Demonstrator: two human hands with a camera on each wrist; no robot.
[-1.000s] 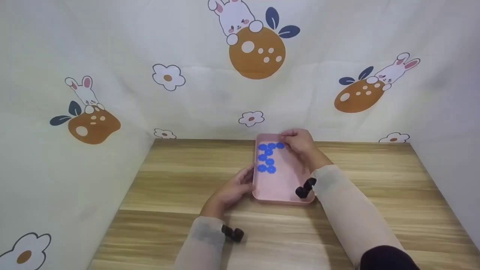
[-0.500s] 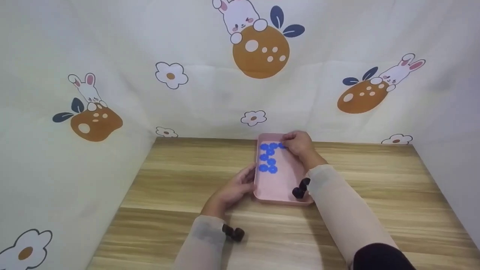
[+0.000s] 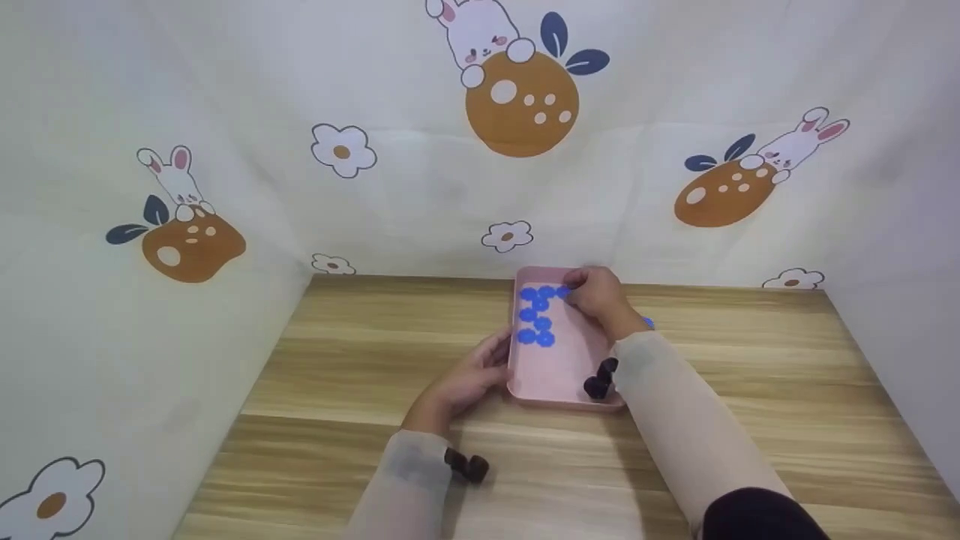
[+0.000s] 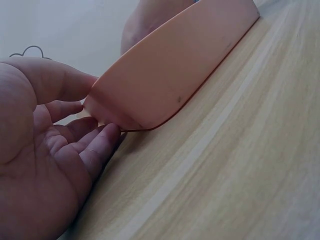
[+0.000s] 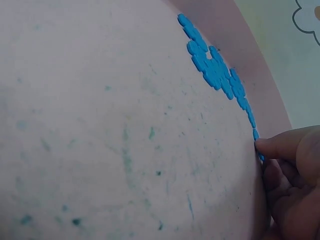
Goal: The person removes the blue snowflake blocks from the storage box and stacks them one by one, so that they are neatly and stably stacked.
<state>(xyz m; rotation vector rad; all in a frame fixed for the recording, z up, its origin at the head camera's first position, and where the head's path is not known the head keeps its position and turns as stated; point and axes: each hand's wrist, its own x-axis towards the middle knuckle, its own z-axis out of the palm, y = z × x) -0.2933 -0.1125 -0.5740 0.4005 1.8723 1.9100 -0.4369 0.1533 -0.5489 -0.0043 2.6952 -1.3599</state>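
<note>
Inside a shallow pink tray [image 3: 562, 379], several blue flower-shaped discs [image 3: 541, 323] lie together along the far and left sides. My right hand [image 3: 598, 292] is at the far right of the tray. Its thumb and fingertips pinch the end blue disc [image 5: 256, 135] of the far row, seen edge-on in the right wrist view. My left hand [image 3: 470, 375] holds the tray's left wall from outside. In the left wrist view, curled fingers [image 4: 102, 145] meet the wall [image 4: 170, 70] at its lower edge, while another digit touches the rim.
A small blue piece [image 3: 649, 323] shows just beyond my right wrist. The tray stands on a wood-grain table [image 3: 352, 352], close to the printed cloth [image 3: 420, 195] at the back. Cloth walls rise on both sides. Dark marks [image 5: 76, 221] dot the tray floor.
My right hand has shifted slightly toward me, still at the end of the far row. A blue piece now shows beside the right wrist. My left hand keeps its place on the tray.
</note>
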